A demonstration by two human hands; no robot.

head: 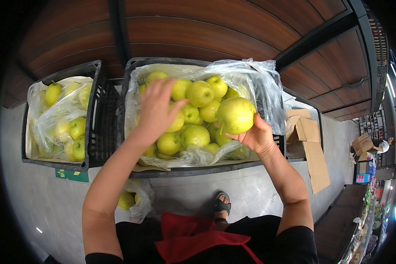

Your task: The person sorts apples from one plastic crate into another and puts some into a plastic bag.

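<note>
A large yellow-green apple (236,115) with its stem pointing down rests in my right hand (258,138), thumb against its side. My left hand (159,107), blurred, is above the left part of a black plastic crate (198,172). Its thumb stands apart from its fingers, and no apple shows in its grasp. Whether its fingertips touch the fruit beneath cannot be seen. Several yellow-green apples (195,136) fill the crate, which is lined with clear plastic film (265,89) bunched up at the right.
Left stands another black crate (97,72) of apples under film. A plastic bag of apples (142,201) lies on the floor near my foot (222,203). Flattened cardboard (313,158) hangs over a bin at right. Wood-panelled cabinets (198,29) stand behind. Far right, a person (384,145) is beside cardboard boxes.
</note>
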